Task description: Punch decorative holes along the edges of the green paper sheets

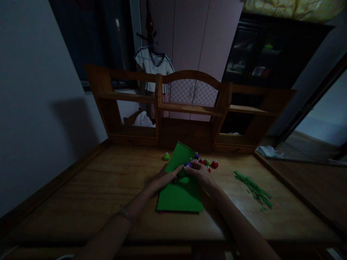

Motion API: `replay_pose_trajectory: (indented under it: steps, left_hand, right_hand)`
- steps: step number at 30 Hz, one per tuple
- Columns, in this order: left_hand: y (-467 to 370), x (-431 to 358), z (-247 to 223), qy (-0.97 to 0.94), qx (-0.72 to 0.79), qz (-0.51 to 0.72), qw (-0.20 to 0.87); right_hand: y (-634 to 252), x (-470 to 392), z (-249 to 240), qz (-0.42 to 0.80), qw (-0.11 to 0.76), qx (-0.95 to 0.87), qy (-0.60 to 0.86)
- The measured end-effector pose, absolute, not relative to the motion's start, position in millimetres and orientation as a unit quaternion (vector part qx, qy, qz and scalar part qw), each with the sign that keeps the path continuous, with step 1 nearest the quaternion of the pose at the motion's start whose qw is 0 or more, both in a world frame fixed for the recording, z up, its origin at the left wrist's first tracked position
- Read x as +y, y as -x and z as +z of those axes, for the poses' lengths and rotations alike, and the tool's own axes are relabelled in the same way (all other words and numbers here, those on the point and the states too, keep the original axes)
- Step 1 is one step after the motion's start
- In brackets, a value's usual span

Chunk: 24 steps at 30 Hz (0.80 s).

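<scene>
A sheet of green paper (180, 196) with a torn, perforated top edge lies over the middle of the wooden table, other sheets seemingly beneath it. My left hand (168, 177) grips it from the left, thumb stretched toward a small purple piece with a pale top, perhaps a craft punch (188, 164). Around that piece the fingers of my right hand (202, 174) are closed. Some of my left fingers are hidden. Just beyond my right hand stand several similar small pieces: a purple one (196, 156), a green one (207, 161) and a red one (214, 164).
Another green piece (166, 156) stands left of the paper. Thin green paper strips (253, 188) lie heaped on the right of the table (108, 191). A wooden shelf unit (189, 108) rises along the back edge. A wall (40, 108) borders the left side.
</scene>
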<state>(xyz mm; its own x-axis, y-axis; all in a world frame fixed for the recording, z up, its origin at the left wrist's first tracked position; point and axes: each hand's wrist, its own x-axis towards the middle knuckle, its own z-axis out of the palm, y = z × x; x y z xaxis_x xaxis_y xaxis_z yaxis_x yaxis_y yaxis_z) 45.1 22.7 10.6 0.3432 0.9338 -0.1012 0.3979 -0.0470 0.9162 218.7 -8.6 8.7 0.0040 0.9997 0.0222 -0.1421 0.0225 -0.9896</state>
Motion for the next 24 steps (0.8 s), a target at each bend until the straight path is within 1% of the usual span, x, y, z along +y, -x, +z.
replay_pose_trajectory:
  steps: [8,12,24]
  left_hand:
    - [-47,15,24,-0.65,0.511,0.259,0.499]
    - [-48,17,24,-0.649,0.518,0.241,0.503]
    - [-49,15,27,-0.652,0.508,0.246,0.506]
  right_hand:
    - [-221,-7,10,0.531,0.537,-0.479,0.448]
    - [-220,-8,13,0.521,0.54,-0.49,0.443]
    - [-221,-8,13,0.52,0.532,-0.497,0.446]
